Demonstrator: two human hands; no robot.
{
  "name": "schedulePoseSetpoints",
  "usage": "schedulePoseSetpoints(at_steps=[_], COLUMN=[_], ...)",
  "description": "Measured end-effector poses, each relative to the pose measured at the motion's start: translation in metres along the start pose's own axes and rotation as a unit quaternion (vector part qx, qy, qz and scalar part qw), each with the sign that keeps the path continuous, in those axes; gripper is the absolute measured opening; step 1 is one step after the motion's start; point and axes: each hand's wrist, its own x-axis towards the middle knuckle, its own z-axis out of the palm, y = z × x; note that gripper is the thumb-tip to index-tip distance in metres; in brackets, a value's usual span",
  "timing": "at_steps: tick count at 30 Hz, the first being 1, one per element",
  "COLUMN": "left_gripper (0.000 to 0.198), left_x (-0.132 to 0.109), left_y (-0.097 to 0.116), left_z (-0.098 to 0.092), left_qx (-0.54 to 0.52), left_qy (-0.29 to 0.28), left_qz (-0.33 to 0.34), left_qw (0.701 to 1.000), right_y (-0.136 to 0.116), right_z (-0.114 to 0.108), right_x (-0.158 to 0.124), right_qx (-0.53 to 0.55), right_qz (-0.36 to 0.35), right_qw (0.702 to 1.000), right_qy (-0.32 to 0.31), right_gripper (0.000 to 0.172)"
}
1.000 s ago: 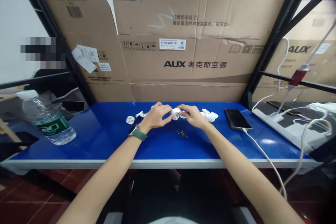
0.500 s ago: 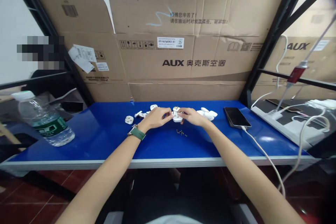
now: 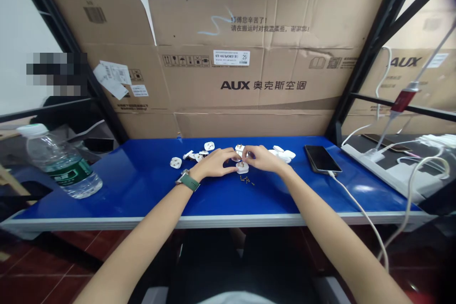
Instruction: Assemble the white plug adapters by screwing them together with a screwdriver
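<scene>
At the middle of the blue table, my left hand [image 3: 217, 162] has its thumb and fingers apart around the left side of a small white plug part [image 3: 242, 168]. My right hand [image 3: 259, 157] pinches just above that part, and what its fingertips hold is too small to make out. Another white plug piece [image 3: 239, 148] stands right behind my fingers. Several small brass-coloured screws [image 3: 246, 180] lie in front of the part. White plug pieces [image 3: 175, 162] are scattered to the left, and white covers [image 3: 285, 155] are piled to the right.
A water bottle [image 3: 66, 164] stands at the left. A black phone [image 3: 322, 159] with a white cable lies at the right, near a white power strip [image 3: 383, 168]. Cardboard [image 3: 199, 85] walls off the back of the blue table [image 3: 142, 199]. A person is partly visible at the far left.
The white part between my hands is now lower and nearer the screws. My left fingers have spread, and my right hand has shifted slightly over the part.
</scene>
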Motion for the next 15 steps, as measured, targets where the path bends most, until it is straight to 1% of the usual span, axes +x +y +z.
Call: schedulePoseSetpoints(at_steps=[1,2,3,5,6,11,15], left_gripper=[0.032,0.032,0.032,0.032,0.032,0.03,0.038], left_x=[0.0,0.001,0.001,0.0,0.0,-0.003,-0.003], left_y=[0.0,-0.001,-0.001,-0.002,-0.002,-0.001,0.0], left_z=[0.0,0.001,0.001,0.0,0.0,-0.004,-0.003], left_qx=[0.002,0.003,0.004,0.003,0.002,-0.002,-0.001], left_qy=[-0.003,-0.008,-0.013,-0.018,-0.018,-0.004,-0.012], left_qz=[0.005,0.009,0.01,0.002,-0.004,-0.029,-0.015], left_qw=[1.0,1.0,1.0,1.0,1.0,1.0,1.0], right_y=[-0.002,-0.004,-0.004,-0.003,-0.002,0.004,0.002], right_z=[-0.004,-0.007,-0.011,-0.015,-0.016,-0.012,-0.01], right_x=[-0.001,-0.002,-0.003,-0.005,-0.006,-0.006,-0.005], right_qx=[0.014,0.032,0.052,0.077,0.081,0.079,0.075], right_qz=[-0.016,-0.026,-0.03,-0.024,-0.017,0.003,0.005], right_qw=[1.0,0.998,0.994,0.982,0.977,0.971,0.968], right_qy=[-0.015,-0.047,-0.092,-0.169,-0.194,-0.226,-0.238], right_gripper=[0.011,0.011,0.012,0.015,0.017,0.021,0.018])
